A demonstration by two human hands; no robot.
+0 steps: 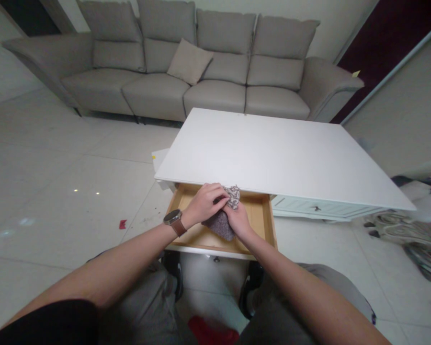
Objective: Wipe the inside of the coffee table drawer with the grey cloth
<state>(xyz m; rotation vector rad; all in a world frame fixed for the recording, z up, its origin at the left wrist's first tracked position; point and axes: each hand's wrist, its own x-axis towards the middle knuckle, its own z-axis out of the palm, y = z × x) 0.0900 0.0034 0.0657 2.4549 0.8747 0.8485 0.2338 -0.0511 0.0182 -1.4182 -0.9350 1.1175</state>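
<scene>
Cloth is held by both hands over the pulled-out drawer; whether the drawer's bottom is touched by it cannot be told. Its lower part is seen as dark and coarse, while at its top a paler, patterned part is bunched up between the hands. The patterned part is pinched by the left hand, whose fingers are bent over from the left and above. The right side of the cloth is gripped by the right hand, with the thumb laid near the patterned part; the rest of its fingers are largely hidden.

A watch with a brown strap is worn on the left wrist. The drawer is lined in pale wood and is drawn out from the near side of a white table, toward the person. A second drawer, pushed in, is fitted to its right, with a small knob on its front. Beyond the table a grey sofa is seen, with a cushion leaned on its backrest. Cables are coiled on the floor at the right, and a red scrap is seen on the floor at the left.
</scene>
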